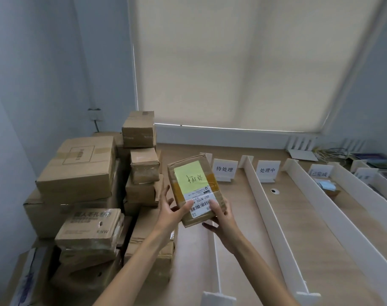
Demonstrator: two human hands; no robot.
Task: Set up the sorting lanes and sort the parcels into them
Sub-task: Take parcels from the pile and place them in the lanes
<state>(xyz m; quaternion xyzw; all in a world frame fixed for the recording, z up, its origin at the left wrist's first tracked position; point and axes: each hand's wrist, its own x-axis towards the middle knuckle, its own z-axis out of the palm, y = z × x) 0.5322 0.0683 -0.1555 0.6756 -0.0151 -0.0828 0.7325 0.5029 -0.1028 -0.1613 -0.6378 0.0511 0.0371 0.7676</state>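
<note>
Single head view, wide-angle, looking forward-down across table [298,228] toward blind [232,62]; hands close below.

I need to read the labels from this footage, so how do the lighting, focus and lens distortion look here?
Head view: soft, dim daylight comes through the drawn blind, with no harsh glare. The wide lens bends the white dividers and wall edges. The held parcel, gripped by the left hand and right hand, shows a readable yellow note; the far right sign is blurry.
</note>
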